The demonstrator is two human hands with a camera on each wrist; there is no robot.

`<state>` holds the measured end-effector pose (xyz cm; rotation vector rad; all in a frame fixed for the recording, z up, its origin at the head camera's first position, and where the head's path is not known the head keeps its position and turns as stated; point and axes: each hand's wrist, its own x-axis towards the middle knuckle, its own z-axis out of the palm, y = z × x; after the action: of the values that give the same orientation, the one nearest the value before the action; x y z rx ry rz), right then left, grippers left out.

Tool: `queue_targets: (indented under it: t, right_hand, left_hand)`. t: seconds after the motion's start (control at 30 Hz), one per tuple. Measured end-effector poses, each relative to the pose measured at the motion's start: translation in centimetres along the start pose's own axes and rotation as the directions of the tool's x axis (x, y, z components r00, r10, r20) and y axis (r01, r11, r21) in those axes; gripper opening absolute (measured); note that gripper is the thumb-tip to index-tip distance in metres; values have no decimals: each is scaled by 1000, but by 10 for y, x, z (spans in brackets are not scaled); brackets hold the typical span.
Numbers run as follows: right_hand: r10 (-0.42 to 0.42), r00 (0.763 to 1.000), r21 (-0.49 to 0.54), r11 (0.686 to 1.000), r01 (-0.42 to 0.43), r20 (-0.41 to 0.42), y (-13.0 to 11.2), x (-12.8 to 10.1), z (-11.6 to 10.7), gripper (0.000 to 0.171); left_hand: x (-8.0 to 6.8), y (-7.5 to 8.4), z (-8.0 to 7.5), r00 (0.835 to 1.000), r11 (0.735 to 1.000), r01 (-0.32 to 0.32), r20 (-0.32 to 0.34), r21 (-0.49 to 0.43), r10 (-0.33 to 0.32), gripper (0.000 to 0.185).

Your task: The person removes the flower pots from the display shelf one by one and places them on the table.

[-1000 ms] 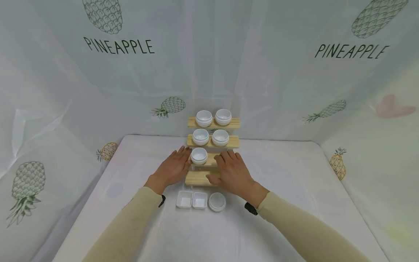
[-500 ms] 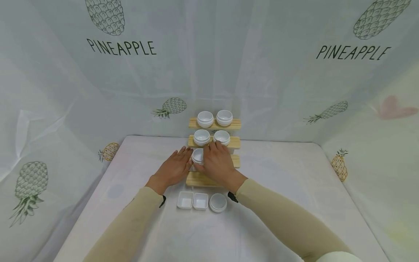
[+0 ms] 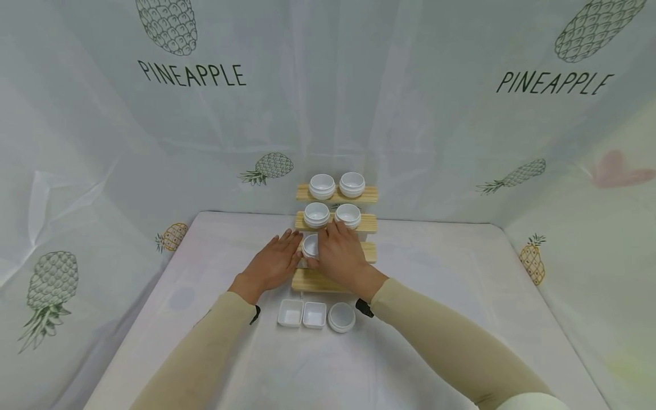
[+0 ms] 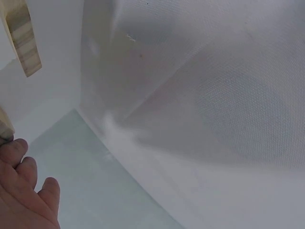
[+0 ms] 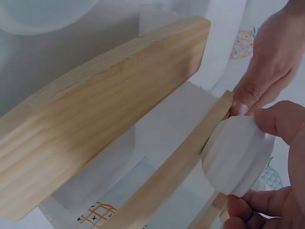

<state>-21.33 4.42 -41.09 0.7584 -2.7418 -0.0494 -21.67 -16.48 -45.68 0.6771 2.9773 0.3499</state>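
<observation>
A stepped wooden rack (image 3: 359, 252) stands at the back of the table. Its top two steps carry two white round bowls each (image 3: 322, 186). On the third step sits one white ribbed bowl (image 3: 309, 245); my right hand (image 3: 324, 246) grips it, thumb and fingers curled round its sides, as the right wrist view shows on the bowl (image 5: 231, 157). My left hand (image 3: 283, 251) lies flat with straight fingers against the left end of that step. In the left wrist view only the left hand's fingers (image 4: 21, 188) and a shelf end (image 4: 21, 38) show.
In front of the rack lie two small square white dishes (image 3: 290, 312) (image 3: 314, 314) and a round white bowl (image 3: 341, 316). The table has a white cloth (image 3: 461, 285). Pineapple-print sheeting (image 3: 410, 114) walls in the back and both sides.
My right hand has moved left from the rack's lower right part onto the third-step bowl and closed round it. The left hand has stayed in place.
</observation>
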Motion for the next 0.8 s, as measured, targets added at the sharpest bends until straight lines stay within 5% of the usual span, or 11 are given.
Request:
queue_targets:
  t: [0.13, 0.4, 0.8]
  right_hand:
    - [-18, 1000, 3, 1000, 18, 13, 2, -2, -1, 74]
    - [-94, 990, -7, 996, 93, -107, 10, -12, 4, 62]
    - [-161, 972, -70, 986, 151, -172, 28, -41, 8, 62]
  left_hand:
    - [0, 2, -1, 1000, 1000, 0, -3, -12, 0, 62]
    - [0, 1, 0, 1000, 1000, 5, 12, -12, -5, 63]
    - [0, -1, 2, 1000, 1000, 3, -3, -9, -3, 62]
